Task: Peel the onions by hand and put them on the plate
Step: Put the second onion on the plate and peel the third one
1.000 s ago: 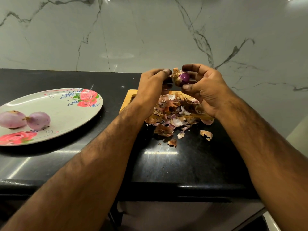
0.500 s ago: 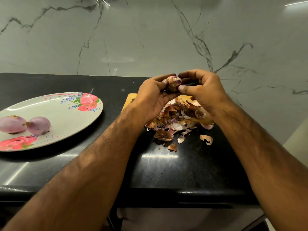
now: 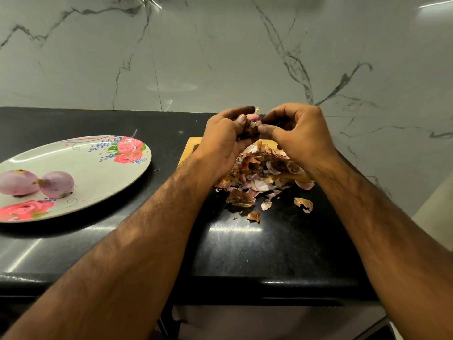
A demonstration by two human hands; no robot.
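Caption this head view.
Left hand and right hand peel an onion over skins; two peeled onions lie on a floral plate.

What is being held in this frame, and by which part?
One partly peeled onion, in both hands: the left hand grips its left side between thumb and fingers, and the right hand pinches its right side.

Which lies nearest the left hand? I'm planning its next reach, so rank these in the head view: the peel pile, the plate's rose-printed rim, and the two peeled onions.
1. Peel pile, just below and right of the left hand.
2. Plate's rose-printed rim, to the left.
3. Right peeled onion, farther left on the plate.
4. Left peeled onion, at the frame's left edge.
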